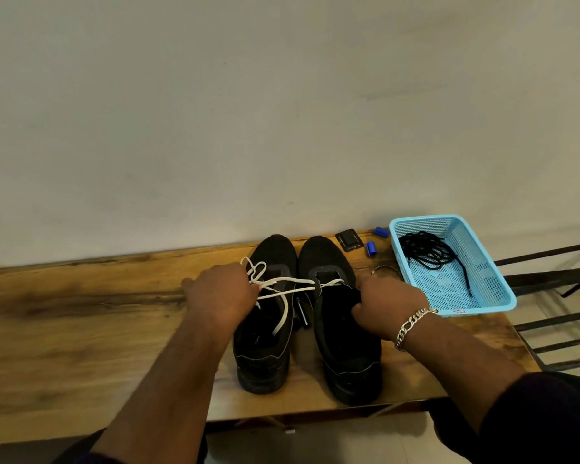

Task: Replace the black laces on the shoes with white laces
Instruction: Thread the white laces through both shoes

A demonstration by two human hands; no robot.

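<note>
Two black shoes stand side by side on the wooden table, toes toward the wall: the left shoe (265, 333) and the right shoe (342, 346). A white lace (292, 284) runs from the right shoe's front eyelets leftward across the left shoe, with loops near its toe and one end hanging over its opening. My left hand (221, 293) pinches this lace over the left shoe. My right hand (389, 303), with a chain bracelet on the wrist, grips the right shoe's side near the tongue. The black laces (429, 252) lie heaped in a blue basket (482, 306).
The blue basket stands at the table's right end. Behind the shoes lie a small black square item (349, 240) and two blue caps (371, 248). A black pen-like item (301, 313) lies between the shoes. Dark metal rails (556, 289) stand right of the table. The wall is close behind.
</note>
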